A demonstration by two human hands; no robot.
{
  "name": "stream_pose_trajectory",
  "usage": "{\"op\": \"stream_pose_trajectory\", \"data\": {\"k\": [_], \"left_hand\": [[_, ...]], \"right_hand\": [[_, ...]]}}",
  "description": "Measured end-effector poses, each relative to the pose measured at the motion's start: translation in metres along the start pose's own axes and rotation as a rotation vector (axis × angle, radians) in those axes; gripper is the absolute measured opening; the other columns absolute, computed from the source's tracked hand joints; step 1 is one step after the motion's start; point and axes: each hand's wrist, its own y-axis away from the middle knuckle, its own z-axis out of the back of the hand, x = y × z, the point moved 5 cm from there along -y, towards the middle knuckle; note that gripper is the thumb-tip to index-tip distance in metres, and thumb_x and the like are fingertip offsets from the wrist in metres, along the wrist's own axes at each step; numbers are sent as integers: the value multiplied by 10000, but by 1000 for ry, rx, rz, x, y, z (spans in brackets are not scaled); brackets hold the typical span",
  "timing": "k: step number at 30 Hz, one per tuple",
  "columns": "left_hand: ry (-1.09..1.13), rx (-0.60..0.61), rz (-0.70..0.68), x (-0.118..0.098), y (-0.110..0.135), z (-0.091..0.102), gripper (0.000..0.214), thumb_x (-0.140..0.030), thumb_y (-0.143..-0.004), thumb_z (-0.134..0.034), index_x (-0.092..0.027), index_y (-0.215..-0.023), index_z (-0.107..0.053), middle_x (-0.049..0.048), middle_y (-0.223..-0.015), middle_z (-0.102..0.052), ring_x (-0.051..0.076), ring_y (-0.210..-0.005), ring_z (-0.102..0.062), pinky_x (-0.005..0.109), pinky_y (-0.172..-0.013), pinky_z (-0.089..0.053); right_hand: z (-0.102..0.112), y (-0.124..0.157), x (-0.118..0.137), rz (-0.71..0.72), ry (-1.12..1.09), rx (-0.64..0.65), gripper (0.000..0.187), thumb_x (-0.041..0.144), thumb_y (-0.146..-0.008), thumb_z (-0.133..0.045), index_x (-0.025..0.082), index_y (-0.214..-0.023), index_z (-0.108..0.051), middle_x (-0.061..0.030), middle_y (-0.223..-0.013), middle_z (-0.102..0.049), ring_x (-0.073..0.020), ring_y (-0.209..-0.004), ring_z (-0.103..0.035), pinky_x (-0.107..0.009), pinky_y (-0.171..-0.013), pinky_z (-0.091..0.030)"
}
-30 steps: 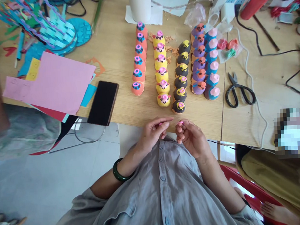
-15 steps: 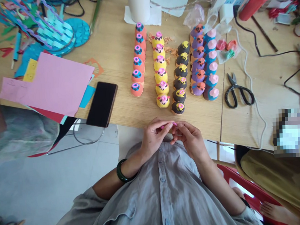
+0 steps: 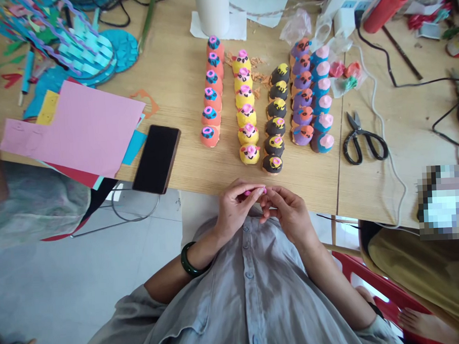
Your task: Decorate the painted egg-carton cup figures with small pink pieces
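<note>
Near the table's front edge, my left hand (image 3: 236, 204) is closed on a small strip of pink modelling clay (image 3: 247, 193). My right hand (image 3: 288, 210) pinches the clay's other end, its fingertips almost meeting the left ones. Just beyond my hands stand rows of small, decorated dome-shaped figures. The black row (image 3: 274, 145) with yellow and pink tops is nearest. Left of it is a yellow row (image 3: 248, 134) with pink tops, then an orange row (image 3: 211, 136). To the right are a purple row (image 3: 303, 133) and a blue row (image 3: 323, 122) with pale pink tops.
Black-handled scissors (image 3: 359, 140) lie right of the rows, beside a white cable (image 3: 381, 115). A dark phone (image 3: 156, 159) and pink paper (image 3: 98, 129) lie to the left. A white cylinder (image 3: 212, 13) stands behind. People sit at both sides.
My right hand has shifted very slightly left, toward the left fingertips. Both hands keep hold of the pink clay; the rows of figures stay put.
</note>
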Motion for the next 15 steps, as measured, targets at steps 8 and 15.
{"op": "stream_pose_trajectory", "data": {"k": [8, 15], "left_hand": [[-53, 93, -38, 1, 5, -2, 170, -296, -911, -696, -217, -1024, -795, 56, -903, -729, 144, -782, -638, 260, -714, -511], [-8, 81, 39, 5, 5, -5, 100, -277, -866, -742, -207, -914, -795, 31, -837, -712, 125, -759, -608, 246, -723, -498]], "right_hand": [[4, 5, 3, 61, 78, -33, 296, 473, -830, -752, 186, -783, -697, 11, -693, -654, -103, -527, -583, -254, -458, -589], [9, 11, 8, 185, 261, -82, 263, 450, -851, -724, 187, -849, -725, -4, -705, -668, -125, -553, -612, -288, -504, -614]]}}
